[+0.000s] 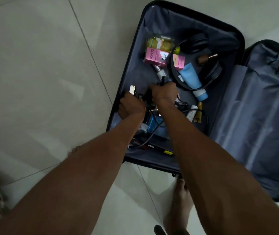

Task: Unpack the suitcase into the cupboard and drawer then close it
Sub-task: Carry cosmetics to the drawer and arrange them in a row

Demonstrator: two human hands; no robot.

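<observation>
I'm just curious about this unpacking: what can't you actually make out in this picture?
Head view only:
- What the left hand and right hand hold: dark, blurred things hidden by the fingers.
- The jumble under the forearms in the suitcase: covered, dim.
- Suitcase lid: cut off by the right edge.
- Cupboard and drawer: out of frame.

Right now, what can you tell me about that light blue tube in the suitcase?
The light blue tube looks like soft plastic, with a pale blue cap at its lower end. It lies flat and slanted on the dark lining of the open suitcase, across the black headphones, just below a pink box. Neither hand touches it.
</observation>
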